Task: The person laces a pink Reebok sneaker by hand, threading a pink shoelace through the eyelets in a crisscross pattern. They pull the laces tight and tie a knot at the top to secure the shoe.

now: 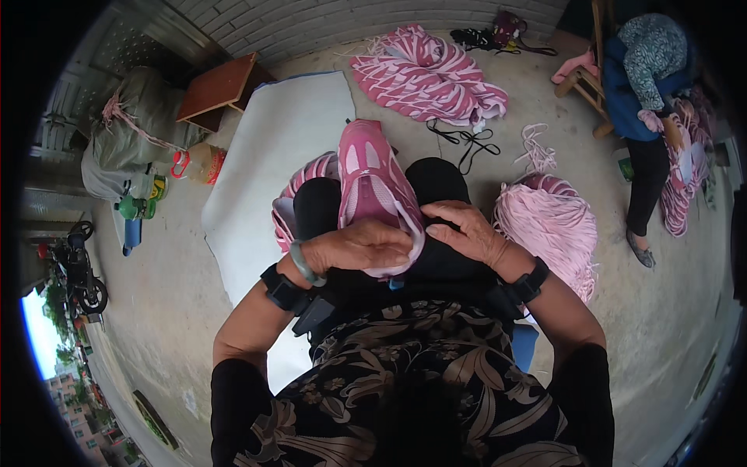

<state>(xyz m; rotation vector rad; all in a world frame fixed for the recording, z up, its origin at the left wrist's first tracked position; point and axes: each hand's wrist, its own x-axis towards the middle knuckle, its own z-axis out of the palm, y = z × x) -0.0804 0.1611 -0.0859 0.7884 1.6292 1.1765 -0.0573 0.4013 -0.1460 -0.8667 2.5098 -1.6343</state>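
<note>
On my lap, between my dark knees, lies a pink shoe upper [372,191] with pale panels, its toe pointing away from me. My left hand [362,245], with a pale bangle on the wrist, lies across the heel opening; its fingers are closed on the rim. My right hand [471,231] is at the right side of the heel, fingers stretched out and apart from the thumb, tips close to the edge. More striped pink uppers [286,210] show beside my left knee. By my right knee is a big bundle of pale pink laces [545,229].
A white sheet [264,148] covers the floor at left. Beyond lie a heap of pink uppers [428,74] and a black cord [471,148]. A brown wooden box [219,87] and bottles [204,163] stand at left. At right another person [650,78] sits handling pink pieces.
</note>
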